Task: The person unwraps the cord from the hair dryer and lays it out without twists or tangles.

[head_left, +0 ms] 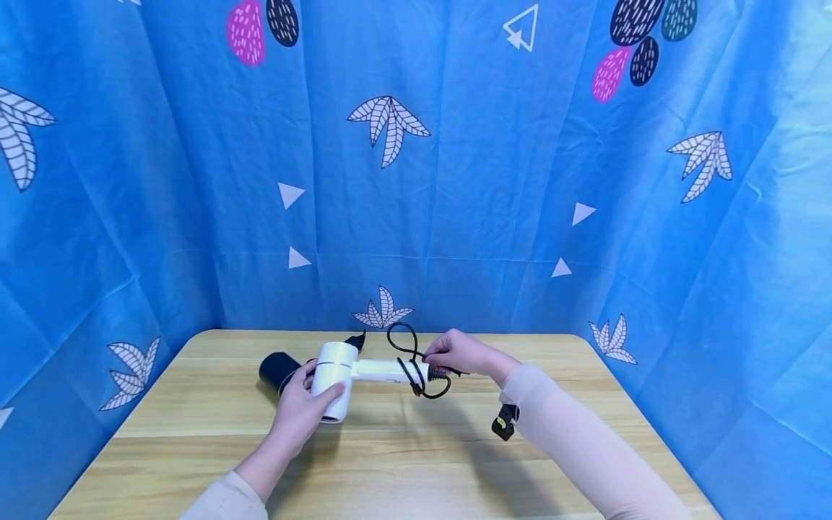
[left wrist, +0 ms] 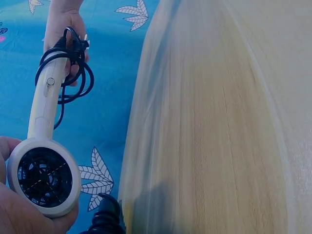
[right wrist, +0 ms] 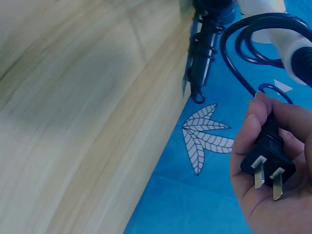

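Observation:
My left hand (head_left: 304,408) grips the barrel of a white hair dryer (head_left: 334,372), thumb across its near side. The dryer is held above the table, its handle (left wrist: 44,105) pointing right, and its round dark grille (left wrist: 45,177) shows in the left wrist view. A black cord (head_left: 416,368) is looped around the handle's end. At the right, my right hand (head_left: 463,352) holds the cord's end by the black two-pin plug (right wrist: 268,161), fingers curled round it; its metal prongs point out from the palm.
Behind the left hand lies a black cylindrical object (head_left: 278,370), its dark handle-like part (right wrist: 204,53) wound with cord. A small black item with a yellow mark (head_left: 505,422) is beside the right sleeve. Blue patterned cloth (head_left: 390,217) surrounds the wooden table (head_left: 403,469).

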A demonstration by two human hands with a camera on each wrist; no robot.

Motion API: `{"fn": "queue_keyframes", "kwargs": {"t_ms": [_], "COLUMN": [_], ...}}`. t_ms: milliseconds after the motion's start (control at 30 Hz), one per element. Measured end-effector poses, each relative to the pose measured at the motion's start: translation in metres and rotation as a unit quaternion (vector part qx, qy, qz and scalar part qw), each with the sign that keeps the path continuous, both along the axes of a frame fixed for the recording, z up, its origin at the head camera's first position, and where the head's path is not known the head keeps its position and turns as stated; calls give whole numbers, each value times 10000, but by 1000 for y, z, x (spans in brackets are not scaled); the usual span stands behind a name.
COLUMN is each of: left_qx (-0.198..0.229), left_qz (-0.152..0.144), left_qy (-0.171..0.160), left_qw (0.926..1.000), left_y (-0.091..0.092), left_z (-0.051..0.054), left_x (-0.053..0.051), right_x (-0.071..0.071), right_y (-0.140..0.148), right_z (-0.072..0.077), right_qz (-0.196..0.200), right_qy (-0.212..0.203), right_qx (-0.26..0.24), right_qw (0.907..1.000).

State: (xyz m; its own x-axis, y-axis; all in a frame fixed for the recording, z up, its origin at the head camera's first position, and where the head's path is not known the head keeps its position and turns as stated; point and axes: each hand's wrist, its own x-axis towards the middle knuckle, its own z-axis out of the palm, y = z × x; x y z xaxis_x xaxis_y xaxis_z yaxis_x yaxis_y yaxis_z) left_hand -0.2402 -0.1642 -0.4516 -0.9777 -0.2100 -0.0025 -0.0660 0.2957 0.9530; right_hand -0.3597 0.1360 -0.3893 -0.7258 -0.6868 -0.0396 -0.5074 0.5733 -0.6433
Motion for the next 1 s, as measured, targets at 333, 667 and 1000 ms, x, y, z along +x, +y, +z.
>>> {"fn": "queue_keyframes", "kwargs": {"t_ms": [333,667,1000], "left_qx": [100,134,165], "left_qz": [132,202,247], "left_qy": [67,64,84], "left_qw": [9998,9997,9995], "left_y": [-1,-4,-9], "left_z": [-1,0,0], "left_x": [-1,1,2], "right_x": [2,6,6], "right_y": [8,20,35], "right_z": [-11,-25,-34], "right_qz": [-206,-422,-365], "right_qy": [-113,-678,-850], "right_qx": [75,-373,-694], "right_qw": [9997,9961,9933]}}
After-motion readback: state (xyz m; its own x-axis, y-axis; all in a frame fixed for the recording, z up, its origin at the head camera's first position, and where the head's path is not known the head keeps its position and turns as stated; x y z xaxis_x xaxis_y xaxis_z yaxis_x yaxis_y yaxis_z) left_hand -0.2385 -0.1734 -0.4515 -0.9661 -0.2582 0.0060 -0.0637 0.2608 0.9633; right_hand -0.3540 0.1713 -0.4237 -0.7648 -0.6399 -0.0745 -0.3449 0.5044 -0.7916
